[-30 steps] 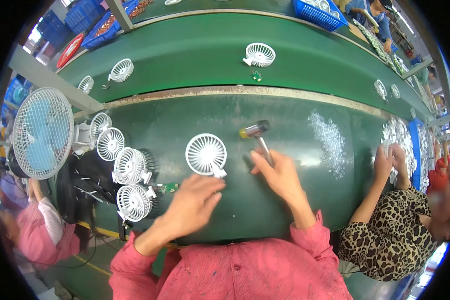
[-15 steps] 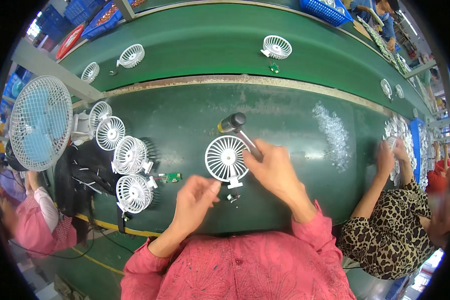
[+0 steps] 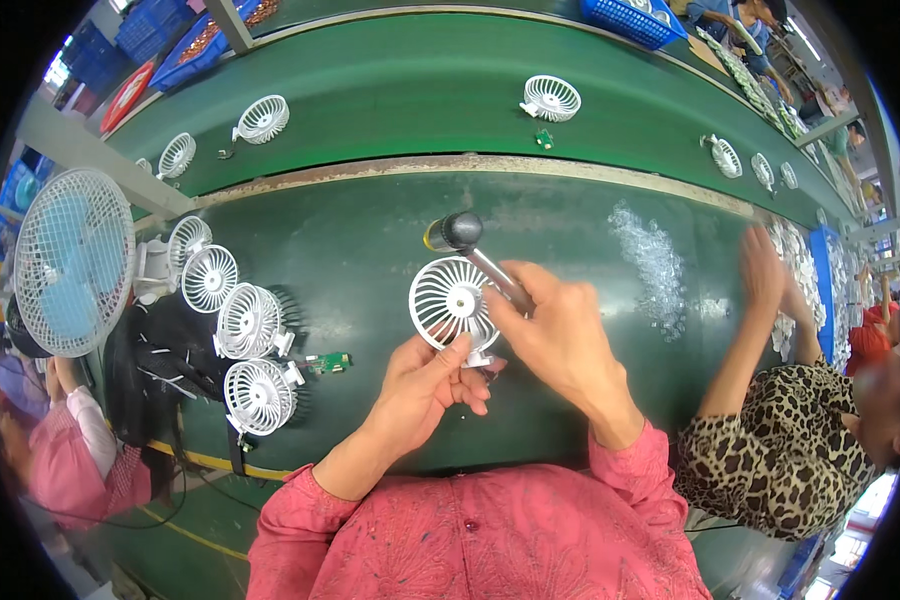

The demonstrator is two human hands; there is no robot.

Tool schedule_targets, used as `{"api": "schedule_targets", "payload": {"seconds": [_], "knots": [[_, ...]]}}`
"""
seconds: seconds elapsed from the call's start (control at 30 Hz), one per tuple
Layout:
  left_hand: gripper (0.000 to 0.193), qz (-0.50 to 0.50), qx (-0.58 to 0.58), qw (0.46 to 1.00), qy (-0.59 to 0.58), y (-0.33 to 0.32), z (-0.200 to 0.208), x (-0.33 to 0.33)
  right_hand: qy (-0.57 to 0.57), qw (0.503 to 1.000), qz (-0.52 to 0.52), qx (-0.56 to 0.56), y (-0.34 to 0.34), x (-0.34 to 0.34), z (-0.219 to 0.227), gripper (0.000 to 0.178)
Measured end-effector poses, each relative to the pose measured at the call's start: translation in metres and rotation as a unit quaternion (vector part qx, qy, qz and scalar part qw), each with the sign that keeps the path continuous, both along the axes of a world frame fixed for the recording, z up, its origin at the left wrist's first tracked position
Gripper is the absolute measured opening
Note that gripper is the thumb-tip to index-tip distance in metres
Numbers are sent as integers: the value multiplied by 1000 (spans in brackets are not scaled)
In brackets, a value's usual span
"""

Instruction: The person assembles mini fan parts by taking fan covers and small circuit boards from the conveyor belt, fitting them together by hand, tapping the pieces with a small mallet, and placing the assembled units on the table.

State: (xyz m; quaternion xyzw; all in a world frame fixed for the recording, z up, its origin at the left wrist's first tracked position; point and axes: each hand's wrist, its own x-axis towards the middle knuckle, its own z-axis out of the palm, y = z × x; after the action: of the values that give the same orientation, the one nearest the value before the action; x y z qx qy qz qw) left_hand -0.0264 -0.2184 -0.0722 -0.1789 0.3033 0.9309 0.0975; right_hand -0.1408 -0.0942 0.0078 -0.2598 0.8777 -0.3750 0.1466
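Note:
My right hand (image 3: 560,340) is wrapped round the shaft of a hammer (image 3: 458,233) with a round black head and a yellow end, which sits just above the far rim of a white fan housing (image 3: 443,298). The housing is round, with slats spreading from a small centre hub. At its near left edge my left hand (image 3: 425,388) grips it, thumb on top and fingers curled beneath by the white neck. A small dark part near the neck is partly hidden by the fingers.
Several white fan housings (image 3: 260,397) stand at left beside a green circuit board (image 3: 328,362) and a black cloth. Small clear pieces (image 3: 650,270) lie at right. Beyond the ledge, a green conveyor (image 3: 390,90) carries more housings. A co-worker in leopard print (image 3: 770,440) works at right.
My left hand has moved right and taken hold of the fan housing by its near edge. The hammer stays in my right hand. On the conveyor another housing has appeared at right.

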Motion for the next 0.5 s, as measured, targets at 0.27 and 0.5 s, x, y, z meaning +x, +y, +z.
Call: {"api": "schedule_targets", "payload": {"seconds": [0.27, 0.5], "knots": [[24, 59, 2, 998, -30, -2, 7, 2, -153, 985, 8, -86, 18, 11, -34, 40], [29, 80, 15, 996, -39, -5, 6, -2, -267, 960, 29, -83, 43, 30, -57, 36]]}}
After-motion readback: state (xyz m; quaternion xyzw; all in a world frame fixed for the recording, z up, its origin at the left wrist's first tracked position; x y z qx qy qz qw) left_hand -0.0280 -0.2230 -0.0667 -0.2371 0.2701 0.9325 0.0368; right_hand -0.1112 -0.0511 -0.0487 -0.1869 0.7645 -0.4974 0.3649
